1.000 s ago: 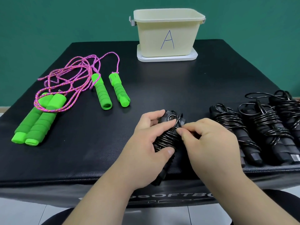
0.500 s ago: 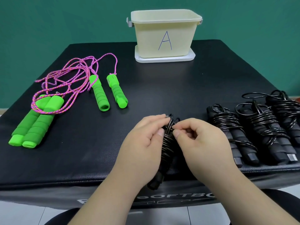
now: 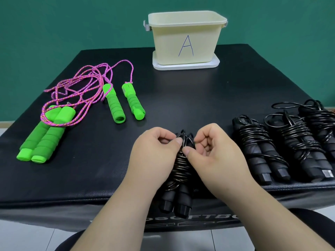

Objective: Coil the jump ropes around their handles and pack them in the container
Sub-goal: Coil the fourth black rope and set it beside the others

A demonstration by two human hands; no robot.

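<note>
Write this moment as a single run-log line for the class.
step: coiling | left hand: grips black jump rope | right hand: pinches its cord | container: contents hidden

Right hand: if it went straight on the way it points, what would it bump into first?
Probably the left hand, just across the black coiled jump rope that both hands pinch.

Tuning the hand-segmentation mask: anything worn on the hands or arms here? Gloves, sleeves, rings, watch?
Nothing worn. The left hand and right hand are bare: no gloves, rings or markings. The left forearm and right forearm are bare down to the frame edge, with no sleeve, watch or band in view.
</note>
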